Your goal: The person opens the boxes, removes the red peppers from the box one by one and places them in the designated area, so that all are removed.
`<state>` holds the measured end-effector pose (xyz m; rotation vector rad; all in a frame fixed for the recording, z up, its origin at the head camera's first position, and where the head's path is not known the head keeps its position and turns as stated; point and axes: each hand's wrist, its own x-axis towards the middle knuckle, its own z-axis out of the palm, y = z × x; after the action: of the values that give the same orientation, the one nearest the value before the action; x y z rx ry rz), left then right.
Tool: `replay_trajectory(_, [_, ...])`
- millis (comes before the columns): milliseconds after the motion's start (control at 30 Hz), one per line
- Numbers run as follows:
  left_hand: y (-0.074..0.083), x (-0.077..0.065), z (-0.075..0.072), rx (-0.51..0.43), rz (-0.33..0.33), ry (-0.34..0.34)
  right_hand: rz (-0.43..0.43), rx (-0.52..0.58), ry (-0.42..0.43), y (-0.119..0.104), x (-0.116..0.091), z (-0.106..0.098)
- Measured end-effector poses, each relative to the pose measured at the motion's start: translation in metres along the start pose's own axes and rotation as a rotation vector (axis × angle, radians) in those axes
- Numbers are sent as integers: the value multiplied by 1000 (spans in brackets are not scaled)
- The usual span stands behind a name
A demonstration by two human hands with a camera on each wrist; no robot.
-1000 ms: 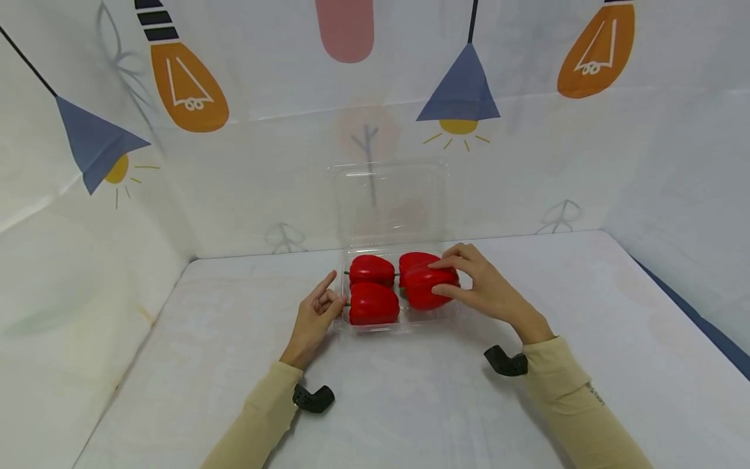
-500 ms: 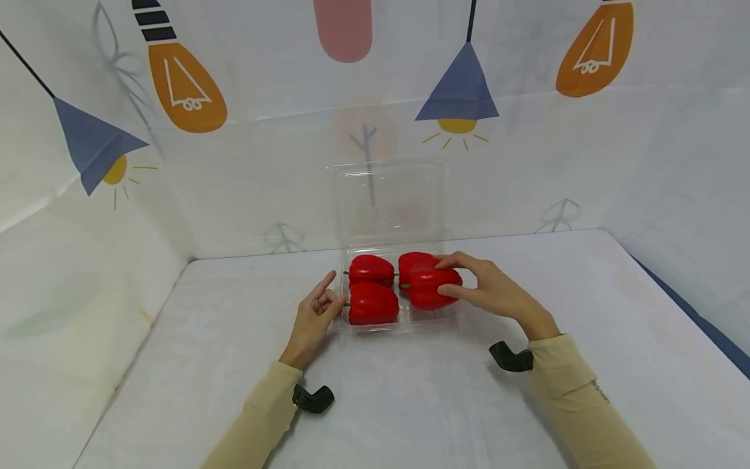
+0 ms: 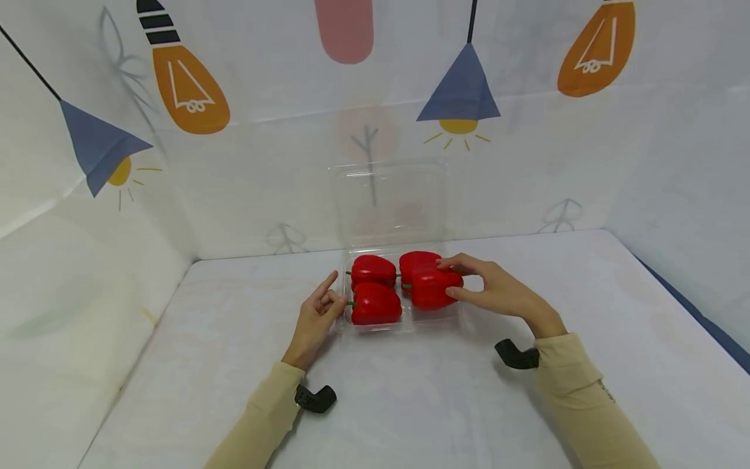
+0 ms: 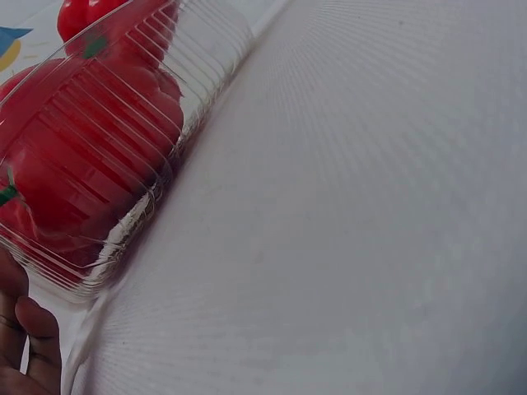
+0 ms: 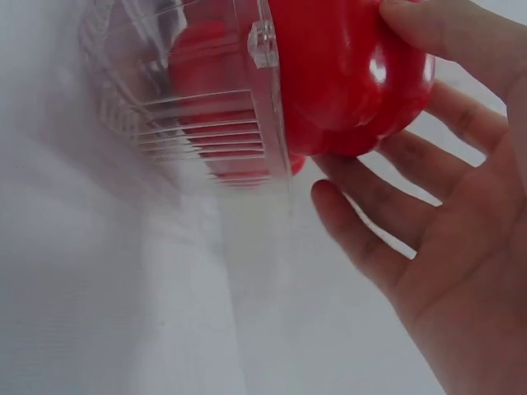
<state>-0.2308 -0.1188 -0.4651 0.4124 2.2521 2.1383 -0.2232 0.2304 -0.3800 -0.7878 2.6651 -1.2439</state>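
A clear plastic clamshell box [image 3: 371,329] stands on the table with its lid [image 3: 391,202] raised at the back. Two red bell peppers, one at the back left [image 3: 372,270] and one at the front left [image 3: 376,304], lie in its left half. Another bell pepper [image 3: 415,260] sits at the back right, partly covered. My right hand [image 3: 500,296] grips a red bell pepper [image 3: 430,288] between thumb and fingers at the front right; the right wrist view shows it above the box rim [image 5: 272,107]. My left hand [image 3: 316,319] rests beside the box's left wall, index finger extended.
White cloth covers the table [image 3: 404,404]. A patterned white curtain [image 3: 281,176] rises behind the box, close to its raised lid. Black wrist devices, one on the left [image 3: 315,398] and one on the right [image 3: 515,355], stick out from the sleeves.
The right hand has shifted a little to the right with the bell pepper in its grip. The left hand and the box stay in place.
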Motion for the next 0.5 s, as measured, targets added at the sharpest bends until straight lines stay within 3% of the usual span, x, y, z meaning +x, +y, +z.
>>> replay_trajectory(300, [25, -9, 4, 4, -61, -8, -28, 1, 53, 7, -1, 0])
replay_trajectory(500, [23, -7, 3, 0, -43, -20, -36, 22, 97, 10, 1, -3])
